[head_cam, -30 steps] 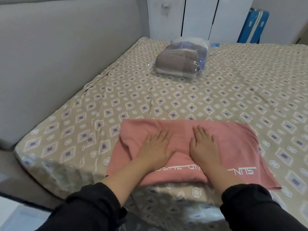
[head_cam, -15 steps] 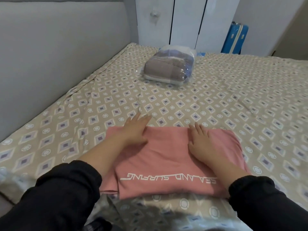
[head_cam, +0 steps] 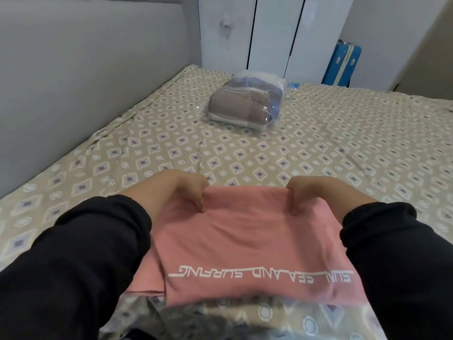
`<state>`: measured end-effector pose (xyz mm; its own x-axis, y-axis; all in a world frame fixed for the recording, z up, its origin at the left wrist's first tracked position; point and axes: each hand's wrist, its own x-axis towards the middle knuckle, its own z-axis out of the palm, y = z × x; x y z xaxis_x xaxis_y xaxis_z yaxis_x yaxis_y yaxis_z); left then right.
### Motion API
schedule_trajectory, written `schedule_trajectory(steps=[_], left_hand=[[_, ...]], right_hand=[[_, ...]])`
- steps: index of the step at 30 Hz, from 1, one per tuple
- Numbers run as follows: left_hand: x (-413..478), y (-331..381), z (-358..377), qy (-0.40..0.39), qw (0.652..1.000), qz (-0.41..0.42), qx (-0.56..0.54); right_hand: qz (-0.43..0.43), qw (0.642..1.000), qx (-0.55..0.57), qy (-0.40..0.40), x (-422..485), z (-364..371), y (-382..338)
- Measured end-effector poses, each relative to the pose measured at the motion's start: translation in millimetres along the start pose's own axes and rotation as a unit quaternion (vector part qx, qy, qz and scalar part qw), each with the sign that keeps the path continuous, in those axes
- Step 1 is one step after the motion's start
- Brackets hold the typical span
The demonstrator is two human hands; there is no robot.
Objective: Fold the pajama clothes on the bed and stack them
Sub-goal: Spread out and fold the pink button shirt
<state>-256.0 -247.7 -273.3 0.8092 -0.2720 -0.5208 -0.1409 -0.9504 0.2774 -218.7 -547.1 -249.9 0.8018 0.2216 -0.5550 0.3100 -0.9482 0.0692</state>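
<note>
Up close, a pink pajama top (head_cam: 245, 241) lies partly folded on the near part of the bed (head_cam: 318, 148), its white lettering upside down toward the near edge. Both hands pinch its far edge. The left hand (head_cam: 171, 187) curls its fingers over the far left corner with the thumb pressed on the cloth, and the right hand (head_cam: 318, 191) grips the far right corner the same way. Black sleeves (head_cam: 85, 253) cover both forearms. Well beyond, a plastic-wrapped fabric bundle (head_cam: 242, 106) rests on the patterned sheet near the grey headboard (head_cam: 73, 69). A white wardrobe (head_cam: 269, 33) and a blue suitcase (head_cam: 343, 62) stand behind the bed.
</note>
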Motion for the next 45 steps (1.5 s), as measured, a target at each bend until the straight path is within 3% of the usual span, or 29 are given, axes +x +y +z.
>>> schedule_trajectory(steps=[4, 9, 12, 15, 17, 18, 21, 22, 25, 28, 30, 33, 38, 40, 45], left_hand=[[-56, 21, -36, 0.169, 0.985, 0.037, 0.028], [-124, 56, -70, 0.391, 0.912, 0.058, 0.108], [-150, 68, -50, 0.448, 0.869, 0.071, 0.195], [-161, 70, 5, 0.446, 0.853, 0.121, 0.245], [-159, 69, 57, 0.428, 0.843, 0.176, 0.275], [-157, 69, 84, 0.383, 0.859, 0.181, 0.287], [-152, 59, 156, 0.139, 0.957, 0.108, 0.231], [-152, 54, 166, 0.116, 0.974, 0.092, 0.172], [-153, 50, 164, 0.138, 0.986, 0.079, 0.058], [-147, 61, 155, 0.192, 0.978, 0.065, -0.038], [-133, 71, 153, 0.249, 0.968, 0.031, -0.031], [-105, 87, 155, 0.249, 0.968, -0.030, -0.014], [-71, 84, 181, 0.251, 0.965, -0.003, 0.073], [-65, 77, 185, 0.269, 0.960, 0.004, 0.080], [-61, 74, 188, 0.292, 0.954, 0.010, 0.069]], right_hand=[[-0.009, 0.986, 0.070, 0.153, -54, -36, 10], [-0.032, 0.930, 0.058, 0.362, -124, -71, 17], [-0.021, 0.900, 0.021, 0.436, -150, -56, 18], [-0.058, 0.870, -0.002, 0.489, -164, 0, 15], [-0.115, 0.870, -0.023, 0.479, -166, 58, 11], [-0.124, 0.889, -0.043, 0.438, -166, 91, 7], [-0.078, 0.956, -0.043, 0.279, -162, 178, 2], [-0.052, 0.964, 0.008, 0.262, -160, 194, 3], [-0.006, 0.945, 0.209, 0.250, -155, 193, 9], [0.009, 0.933, 0.294, 0.206, -150, 176, 17], [0.031, 0.935, 0.276, 0.221, -145, 171, 20], [0.057, 0.923, 0.269, 0.269, -138, 167, 23], [0.153, 0.901, 0.243, 0.325, -112, 169, 40], [0.192, 0.884, 0.302, 0.300, -98, 164, 46], [0.242, 0.797, 0.496, 0.245, -59, 137, 65]])
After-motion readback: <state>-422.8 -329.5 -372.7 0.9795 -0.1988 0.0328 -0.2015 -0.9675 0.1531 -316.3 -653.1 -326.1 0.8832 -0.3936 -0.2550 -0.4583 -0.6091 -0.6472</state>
